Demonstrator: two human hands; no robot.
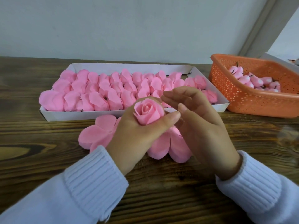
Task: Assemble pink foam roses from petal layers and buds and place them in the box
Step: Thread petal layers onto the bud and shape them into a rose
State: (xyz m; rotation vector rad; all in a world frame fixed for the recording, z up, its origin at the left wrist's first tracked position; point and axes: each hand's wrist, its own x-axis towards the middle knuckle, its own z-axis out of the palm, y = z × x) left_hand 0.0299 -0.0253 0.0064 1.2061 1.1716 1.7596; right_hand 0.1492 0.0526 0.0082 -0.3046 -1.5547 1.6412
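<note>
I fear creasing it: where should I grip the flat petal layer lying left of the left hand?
Probably pinch the rim of an outer lobe of the petal layer, coming from its left side: it lies flat on the table, lobes spread, and the left hand, holding the rose, covers its right side.

**Both hands up front**

Our left hand [139,131] cups a rose [148,113], fingers and thumb curled round it. Our right hand [199,125] sits just beside, fingers loosely straight, holding nothing, its thumb right by the left thumb's tip.
</note>
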